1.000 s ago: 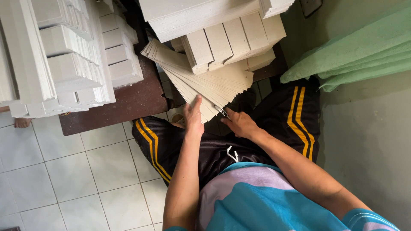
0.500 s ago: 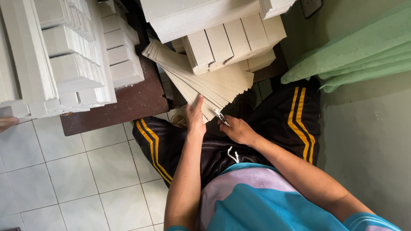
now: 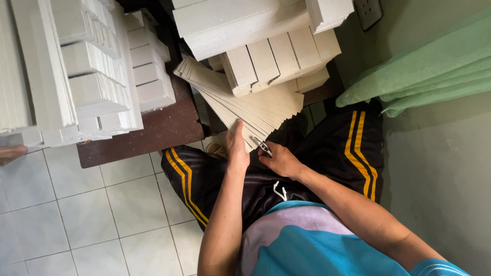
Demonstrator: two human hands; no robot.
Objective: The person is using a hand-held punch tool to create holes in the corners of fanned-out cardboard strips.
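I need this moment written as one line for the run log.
left hand: flat on fanned card stack | right hand: holds small metal tool at stack's near edge | stack: on lap, under white boxes

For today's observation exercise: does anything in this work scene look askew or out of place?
The flat card sheets under the left hand lie fanned out unevenly, edges stepped rather than squared. The right hand holds a metal clip at their corner.
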